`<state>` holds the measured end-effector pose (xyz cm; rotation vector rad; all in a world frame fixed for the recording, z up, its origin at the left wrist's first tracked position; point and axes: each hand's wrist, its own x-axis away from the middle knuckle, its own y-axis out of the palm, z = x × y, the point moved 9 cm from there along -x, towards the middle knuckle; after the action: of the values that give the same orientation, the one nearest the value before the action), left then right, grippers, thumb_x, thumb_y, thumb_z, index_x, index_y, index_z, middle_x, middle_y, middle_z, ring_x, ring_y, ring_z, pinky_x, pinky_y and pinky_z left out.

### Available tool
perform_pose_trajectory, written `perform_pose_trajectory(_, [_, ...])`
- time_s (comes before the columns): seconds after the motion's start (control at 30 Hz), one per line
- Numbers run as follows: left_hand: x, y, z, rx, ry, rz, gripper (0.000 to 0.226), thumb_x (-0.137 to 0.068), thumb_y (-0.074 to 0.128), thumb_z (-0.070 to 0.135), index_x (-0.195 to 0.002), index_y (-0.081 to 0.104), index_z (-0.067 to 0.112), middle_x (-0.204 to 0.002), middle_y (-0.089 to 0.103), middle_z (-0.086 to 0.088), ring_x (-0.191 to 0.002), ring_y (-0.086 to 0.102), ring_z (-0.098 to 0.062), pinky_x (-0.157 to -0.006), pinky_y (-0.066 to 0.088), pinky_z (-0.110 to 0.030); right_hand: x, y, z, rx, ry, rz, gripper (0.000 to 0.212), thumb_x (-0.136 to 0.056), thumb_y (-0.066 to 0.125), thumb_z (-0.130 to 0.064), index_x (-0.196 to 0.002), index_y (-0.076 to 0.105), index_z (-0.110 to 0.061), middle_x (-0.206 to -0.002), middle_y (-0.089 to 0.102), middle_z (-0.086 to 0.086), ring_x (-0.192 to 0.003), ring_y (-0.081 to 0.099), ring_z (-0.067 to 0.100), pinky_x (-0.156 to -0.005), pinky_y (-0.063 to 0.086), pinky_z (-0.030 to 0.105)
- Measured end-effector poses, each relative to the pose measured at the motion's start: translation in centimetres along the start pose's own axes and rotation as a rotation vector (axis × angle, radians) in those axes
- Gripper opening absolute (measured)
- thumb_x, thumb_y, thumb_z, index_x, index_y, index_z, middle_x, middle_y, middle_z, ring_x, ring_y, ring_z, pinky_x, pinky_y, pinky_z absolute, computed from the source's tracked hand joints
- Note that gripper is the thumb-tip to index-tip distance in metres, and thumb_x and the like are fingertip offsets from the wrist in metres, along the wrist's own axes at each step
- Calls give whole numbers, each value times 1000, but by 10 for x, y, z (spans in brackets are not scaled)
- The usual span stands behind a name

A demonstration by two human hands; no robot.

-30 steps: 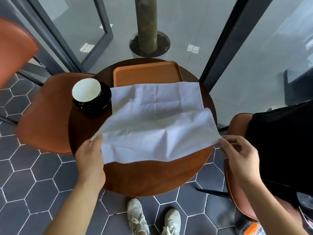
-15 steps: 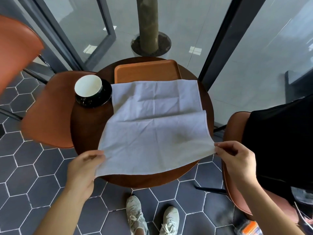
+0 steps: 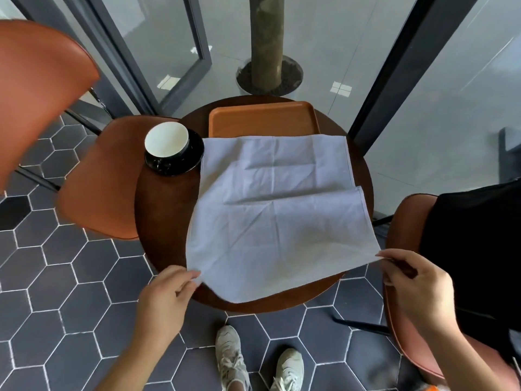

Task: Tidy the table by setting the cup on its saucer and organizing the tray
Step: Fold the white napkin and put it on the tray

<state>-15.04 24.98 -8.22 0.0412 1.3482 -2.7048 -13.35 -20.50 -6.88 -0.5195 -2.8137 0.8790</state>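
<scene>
left hand (image 3: 165,300): fingers curled in, fingertips (image 3: 194,275) pinched on the near-left corner of the cloth. Knuckles up, forearm comes in from the bottom of the frame.
right hand (image 3: 417,289): thumb and index closed on the near-right corner of the cloth, the other fingers loosely bent below. Corner held just past the table edge, on the right.
cloth (image 3: 276,210): pale grey, creased, folded over itself so the fold edge runs across the middle. Far half lies flat on the table, near half stretched between the two hands and slightly lifted. Near edge overhangs the table rim toward the person.
table (image 3: 166,221): round, dark brown wood. Landmark for everything below.
tray (image 3: 262,119): orange-brown, rectangular, at the far side of the table. Near edge covered by the far edge of the cloth. Visible part bare.
cup (image 3: 167,140): white inside, dark outside, upright, sitting on the saucer at the far-left of the table. Looks empty.
saucer (image 3: 180,165): black, glossy, just left of the cloth, nearly touching it, can't tell if it does.
chairs (image 3: 98,182): orange seat tucked against the table's left side; another to the right with something black on it.
shoes (image 3: 234,359): light sneakers on the hex-tile floor, just below the near table edge.
</scene>
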Motion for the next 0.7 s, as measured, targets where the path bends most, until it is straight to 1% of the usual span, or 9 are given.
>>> perform_pose_trajectory(0.03, [-2,-9,4,28,29,40,7,-81,77,12,-89,77,12,-94,63,15,-70,62,-8,-66,49,-24,1,-5,-3,16,-13,24,31,-80,77,-8,-86,74,-39,-77,72,-20,-69,68,4,-57,44,2])
perform_pose_trajectory(0.1, [-1,-24,6,90,17,100,18,-84,70,29,-84,77,13,-104,59,15,-85,63,-9,-76,49,-22,2,-19,-5,45,-12,82,31,-80,75,-10,-86,73,-41,-84,71,-18,-77,66,-1,-62,41,-1])
perform_pose_trajectory(0.17, [1,-33,7,111,-6,119,15,-85,72,28,-82,77,15,-122,61,9,-112,59,-13,-97,42,-21,2,-30,-3,61,14,106,35,-82,75,-10,-85,70,-44,-86,71,-11,-81,65,-1,-67,42,0])
perform_pose_trajectory(0.23, [2,-33,10,167,-45,63,3,-87,75,20,-85,77,19,-127,65,8,-125,54,-8,-104,34,-13,1,-35,0,48,37,101,38,-83,73,-7,-83,69,-45,-86,72,-11,-82,66,-3,-68,43,1])
perform_pose_trajectory(0.3, [1,-30,9,262,-116,19,18,-85,72,11,-89,76,28,-116,72,8,-119,58,0,-98,38,-7,0,-36,-1,9,44,80,38,-83,72,-4,-83,70,-42,-86,72,-19,-80,66,-5,-67,42,-1])
perform_pose_trajectory(0.37, [0,-32,5,317,-178,38,33,-85,73,8,-88,72,40,-102,75,15,-100,64,8,-85,41,-1,0,-37,-3,-34,31,65,37,-83,71,0,-84,71,-37,-83,72,-23,-77,66,-7,-66,41,-2])
perform_pose_trajectory(0.47, [3,-34,-1,305,-211,31,21,-84,71,30,-82,71,51,-87,72,29,-70,65,-3,-63,43,-2,0,-41,0,-59,24,48,37,-83,70,3,-84,71,-34,-81,72,-20,-73,65,-6,-64,42,-1])
perform_pose_trajectory(0.57, [9,-34,-8,317,-230,19,27,-83,69,33,-87,69,59,-88,72,31,-78,68,4,-65,45,-2,2,-39,2,-46,1,10,38,-84,69,5,-83,70,-33,-82,72,-17,-73,65,-2,-65,43,1])
perform_pose_trajectory(0.7, [9,-30,-10,370,-286,36,21,-83,69,37,-86,69,58,-87,72,32,-85,67,10,-68,45,0,0,-35,-1,-13,-25,11,36,-85,70,4,-82,70,-32,-84,72,-19,-74,65,-2,-64,43,1])
